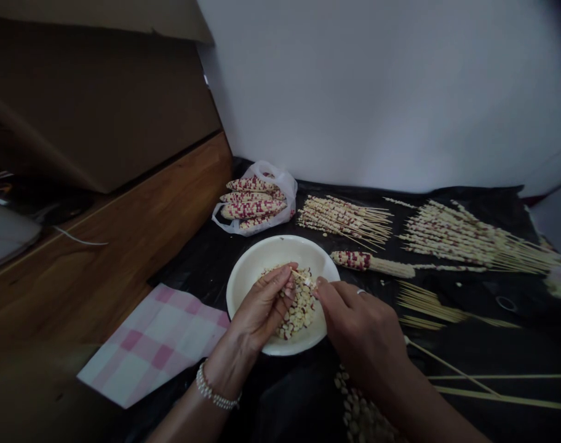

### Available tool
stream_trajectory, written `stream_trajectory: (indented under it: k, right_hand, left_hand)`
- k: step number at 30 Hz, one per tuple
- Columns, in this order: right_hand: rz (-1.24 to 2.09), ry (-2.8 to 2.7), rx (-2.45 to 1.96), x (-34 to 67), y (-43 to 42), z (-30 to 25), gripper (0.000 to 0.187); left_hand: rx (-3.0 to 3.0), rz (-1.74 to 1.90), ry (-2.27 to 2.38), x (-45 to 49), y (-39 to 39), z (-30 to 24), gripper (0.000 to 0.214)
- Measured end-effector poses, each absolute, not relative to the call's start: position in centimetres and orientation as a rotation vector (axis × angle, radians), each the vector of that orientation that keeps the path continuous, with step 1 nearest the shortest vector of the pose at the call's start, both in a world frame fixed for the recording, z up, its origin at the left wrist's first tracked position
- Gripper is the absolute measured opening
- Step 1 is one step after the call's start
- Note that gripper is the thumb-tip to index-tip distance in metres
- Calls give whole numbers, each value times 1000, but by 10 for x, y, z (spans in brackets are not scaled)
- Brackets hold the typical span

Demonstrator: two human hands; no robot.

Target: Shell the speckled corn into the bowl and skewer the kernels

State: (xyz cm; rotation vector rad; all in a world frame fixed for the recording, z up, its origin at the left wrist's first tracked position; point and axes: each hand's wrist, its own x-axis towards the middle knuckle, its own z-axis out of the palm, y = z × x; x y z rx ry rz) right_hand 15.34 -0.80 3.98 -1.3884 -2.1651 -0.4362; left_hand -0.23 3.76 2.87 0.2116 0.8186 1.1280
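A white bowl (248, 271) holding loose pale and red corn kernels (301, 311) sits on the black sheet in front of me. My left hand (264, 307) hovers over the bowl, its fingers pinched on the tip of a thin wooden skewer (301, 278). My right hand (358, 326), with a ring on one finger, meets it from the right, fingertips pinched at the same spot on a kernel or the skewer; which one is too small to tell. A pearl bracelet (216, 394) circles my left wrist.
A plastic bag of red-and-white corn cobs (253, 203) lies behind the bowl. Bundles of kernel-threaded skewers (345, 218) (469, 237), a part-stripped cob (368, 261), bare skewers (428, 304) and spilled kernels (358, 412) lie right. A pink checked cloth (155, 341) and wooden ledge (123, 246) lie left.
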Motion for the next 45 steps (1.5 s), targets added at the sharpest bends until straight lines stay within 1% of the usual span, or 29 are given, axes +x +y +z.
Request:
stream_trajectory:
  k: [6, 10, 13, 17, 19, 22, 24, 28, 34, 39, 42, 45]
  right_hand:
    - [-445, -2177, -1371, 151, -7, 40, 25]
    - [-458, -2160, -1365, 149, -7, 39, 24]
    - [-452, -2163, -1362, 149, -7, 38, 24]
    - [-442, -2176, -1398, 152, -6, 39, 23]
    - [-450, -2164, -1421, 155, -5, 41, 20]
    - [-468, -2128, -1433, 158, -3, 42, 20]
    - [-476, -2117, -1425, 159, -2, 43, 22]
    - [-464, -2120, -1401, 158, -3, 42, 24]
    - [-451, -2115, -1381, 156, -3, 42, 25]
    - [-470, -2131, -1366, 156, -3, 43, 25]
    - [-461, -2140, -1370, 156, -3, 43, 25]
    - [-459, -2150, -1367, 156, -4, 43, 24]
  left_hand:
    - [275, 1094, 831, 1, 36, 33, 8]
    - [359, 1015, 848, 2, 33, 31, 12]
    - [407, 979, 824, 2, 31, 29, 10]
    - [300, 979, 788, 1, 32, 30, 8]
    - [213, 1004, 774, -1, 33, 30, 15]
    - [165, 1035, 757, -5, 36, 28, 42]
    - [167, 1047, 750, -6, 37, 26, 49]
    - [174, 1087, 746, -4, 37, 23, 43]
    - [146, 1086, 801, -4, 38, 24, 25]
    - [119, 1109, 802, -5, 38, 23, 17]
    - [102, 1132, 804, -4, 38, 24, 15]
    - [80, 1161, 844, -3, 38, 29, 18]
